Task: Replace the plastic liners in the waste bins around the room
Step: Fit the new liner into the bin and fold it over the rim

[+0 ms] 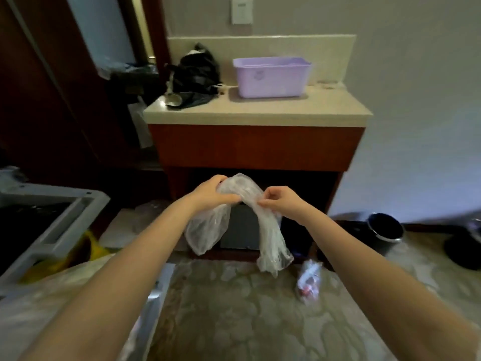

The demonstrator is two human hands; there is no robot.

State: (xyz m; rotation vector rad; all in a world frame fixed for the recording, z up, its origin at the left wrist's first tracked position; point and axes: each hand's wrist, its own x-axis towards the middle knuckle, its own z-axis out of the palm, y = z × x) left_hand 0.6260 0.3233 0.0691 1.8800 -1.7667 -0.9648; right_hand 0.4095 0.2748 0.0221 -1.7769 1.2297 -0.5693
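Both arms outstretched (level): left hand (212, 192), right hand (282, 201) pinch clear liner (244, 194).

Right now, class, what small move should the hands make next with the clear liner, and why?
Probably spread the clear liner open: the left hand and right hand both pinch it close together, and it hangs bunched.

A tub (272, 76) sits on the counter (255, 110), right of a bag (194, 74).

Hotel room, patterned carpet (234, 308), stone-topped wooden counter (255, 113), housekeeping cart (52, 225)
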